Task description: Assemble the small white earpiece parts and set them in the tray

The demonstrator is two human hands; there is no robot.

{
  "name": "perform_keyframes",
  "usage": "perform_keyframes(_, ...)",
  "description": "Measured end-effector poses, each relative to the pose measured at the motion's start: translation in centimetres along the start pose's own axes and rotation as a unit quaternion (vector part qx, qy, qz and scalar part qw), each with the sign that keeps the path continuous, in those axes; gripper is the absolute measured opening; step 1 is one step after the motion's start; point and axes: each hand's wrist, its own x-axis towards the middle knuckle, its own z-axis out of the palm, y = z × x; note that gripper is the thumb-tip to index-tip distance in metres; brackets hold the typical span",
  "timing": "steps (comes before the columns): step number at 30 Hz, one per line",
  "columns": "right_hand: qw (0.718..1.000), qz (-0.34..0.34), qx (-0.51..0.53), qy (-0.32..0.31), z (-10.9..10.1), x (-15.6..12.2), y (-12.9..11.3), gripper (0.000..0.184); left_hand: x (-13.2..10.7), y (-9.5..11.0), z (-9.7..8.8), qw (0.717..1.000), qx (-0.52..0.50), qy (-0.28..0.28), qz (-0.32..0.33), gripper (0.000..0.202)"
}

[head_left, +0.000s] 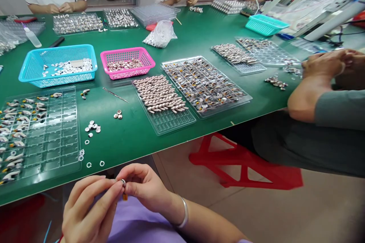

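Observation:
Over my lap, just off the table's front edge, my left hand (88, 205) and my right hand (148, 188) meet at the fingertips. Both pinch one small earbud part (123, 184), mostly covered by the fingers. Its rounded end looks dark and pale, and an orange flex strip (124, 197) hangs below. White rings (89, 164) lie on the green table beyond my hands, with white round caps (92, 126) behind them. At the left, a clear compartment tray (61, 133) holds rows of similar earbud parts (18, 134). Three small metallic cups (118, 114) sit farther back.
Tweezers (115, 95) lie behind the cups. A blue basket (58, 81) and a pink basket (128, 74) hold small parts. Trays of stem pieces (158, 95) and earbud parts (205, 83) stand to the right. A co-worker's arm (310, 91) and a red stool (245, 167) are at right.

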Motion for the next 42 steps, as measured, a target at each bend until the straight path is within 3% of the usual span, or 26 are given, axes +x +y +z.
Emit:
perform_keyframes(11, 0.997, -0.024, -0.021, 0.066, 0.17, -0.45, 0.33, 0.026, -0.07, 0.20, -0.07, 1.000, -0.013, -0.022, -0.007, 0.033)
perform_keyframes(21, 0.998, -0.011, -0.028, 0.058, 0.27, -0.42, 0.29, 0.029, -0.13, 0.25, -0.09, 0.999, -0.023, -0.020, -0.044, 0.032)
perform_keyframes(37, 0.998, 0.004, 0.014, 0.055, 0.57, -0.22, 0.61, 0.033, 0.07, 0.45, -0.01, 0.999, 0.015, 0.000, -0.038, 0.029)
perform_keyframes(42, 0.996, -0.027, -0.049, 0.063, 0.38, -0.44, -0.16, 0.027, 0.26, 0.34, 0.00, 0.993, -0.050, -0.015, -0.106, 0.024)
